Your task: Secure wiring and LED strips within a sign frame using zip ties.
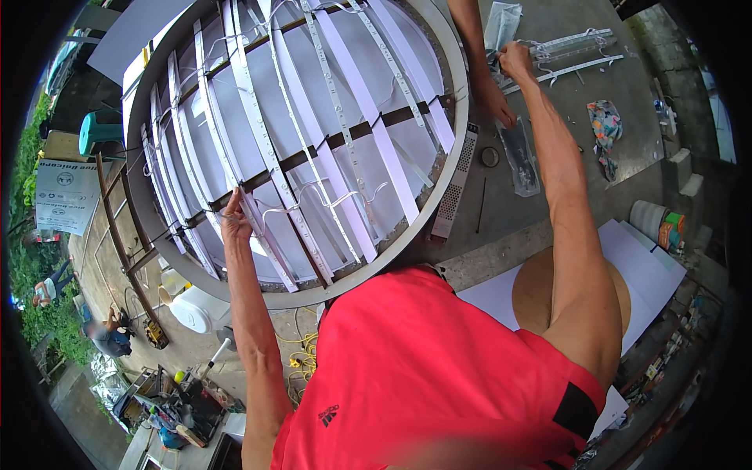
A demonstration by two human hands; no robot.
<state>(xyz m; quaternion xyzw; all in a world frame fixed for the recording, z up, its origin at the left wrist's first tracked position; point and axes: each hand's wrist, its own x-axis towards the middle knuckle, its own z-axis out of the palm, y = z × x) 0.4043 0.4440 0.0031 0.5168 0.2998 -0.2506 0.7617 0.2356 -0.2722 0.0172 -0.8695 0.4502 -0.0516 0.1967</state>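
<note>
A large round frame (460, 102) with a grey rim fills the upper left. White LED light strips (333, 98) and pale bars run across it over dark crossbars (360, 131), with loose white wires between. My left hand (236, 222) is at the frame's near left part, fingers closed at a pale strip beside a crossbar; the fingertips are partly hidden. Stretched to the far right, my right hand (517, 64) is closed at the gathered end of a clear plastic bag (502, 25). Several LED strips with wires (576, 48) lie beside it on the grey table (564, 94).
Another person's hand (498, 103) reaches in from the top, close to mine. A clear packet (520, 160), tape roll (489, 157), perforated metal strip (456, 184) and patterned cloth (605, 133) lie on the table. Yellow cable (304, 352) trails on the floor.
</note>
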